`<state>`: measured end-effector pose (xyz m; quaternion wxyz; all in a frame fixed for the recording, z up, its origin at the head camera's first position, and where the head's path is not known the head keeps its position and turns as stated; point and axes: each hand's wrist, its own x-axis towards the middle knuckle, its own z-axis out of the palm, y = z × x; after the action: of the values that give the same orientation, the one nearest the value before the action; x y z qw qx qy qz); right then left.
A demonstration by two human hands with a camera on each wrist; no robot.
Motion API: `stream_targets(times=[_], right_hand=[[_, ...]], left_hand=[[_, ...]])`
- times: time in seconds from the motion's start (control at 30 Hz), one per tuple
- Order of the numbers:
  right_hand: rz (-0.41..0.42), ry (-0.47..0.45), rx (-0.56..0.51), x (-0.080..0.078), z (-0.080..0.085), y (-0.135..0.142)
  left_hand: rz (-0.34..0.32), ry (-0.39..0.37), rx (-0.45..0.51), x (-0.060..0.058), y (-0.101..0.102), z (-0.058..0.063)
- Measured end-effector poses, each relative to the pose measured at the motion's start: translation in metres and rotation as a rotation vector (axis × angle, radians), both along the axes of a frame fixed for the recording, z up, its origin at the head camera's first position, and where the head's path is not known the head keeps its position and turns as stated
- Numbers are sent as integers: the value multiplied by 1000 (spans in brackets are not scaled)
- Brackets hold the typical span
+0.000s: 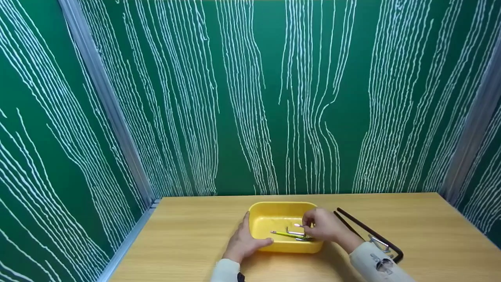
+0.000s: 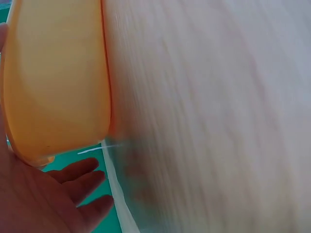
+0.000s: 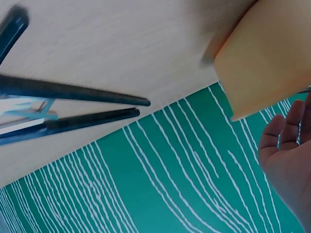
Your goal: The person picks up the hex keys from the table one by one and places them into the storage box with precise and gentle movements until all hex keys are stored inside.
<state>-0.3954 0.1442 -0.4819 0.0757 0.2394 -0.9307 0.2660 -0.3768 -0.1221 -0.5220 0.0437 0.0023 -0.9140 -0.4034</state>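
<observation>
My left hand (image 1: 243, 239) rests against the left end of a yellow plastic bin (image 1: 283, 247), thumb over the near rim. Its fingers look straight and spread beside the bin wall in the left wrist view. My right hand (image 1: 321, 224) reaches over the bin's right side and pinches a short shiny rod (image 1: 298, 225), mostly hidden by the fingers. Below it in the bin lie a small silver L-shaped hex key (image 1: 292, 232) and a slim yellow-green stick (image 1: 283, 234). More thin metal pieces show near the bin's front right.
An L-shaped black bar (image 1: 372, 230) lies on the wooden table (image 1: 188, 235) right of the bin, with a second black bar (image 1: 347, 224) beside it. Silver metal pieces (image 1: 379, 243) lie between them, partly behind my right sleeve. Green panels with white lines (image 1: 274, 117) surround the table.
</observation>
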Motion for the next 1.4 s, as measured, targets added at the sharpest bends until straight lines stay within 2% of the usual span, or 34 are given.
stream_targets(times=[0.33, 0.47, 0.8, 1.0, 1.17, 1.4], right_hand=[[-27, -30, -18, -8, -15, -5], [-43, -45, -8, -11, -20, -8], [-104, -166, -13, -12, -23, -14], [-121, -133, 80, -12, -24, -17], [-152, -162, 140, -11, -24, -20], [-188, -148, 186, -9, -24, -25]], left_hand=[[-16, 24, -16, 0, 3, 3], [-32, 35, 7, -2, 3, 3], [-56, 46, 42, -3, 0, 1], [-61, 53, 29, -4, -3, 1], [-78, 57, 49, -2, -3, -2], [-59, 18, 79, -2, -2, -3]])
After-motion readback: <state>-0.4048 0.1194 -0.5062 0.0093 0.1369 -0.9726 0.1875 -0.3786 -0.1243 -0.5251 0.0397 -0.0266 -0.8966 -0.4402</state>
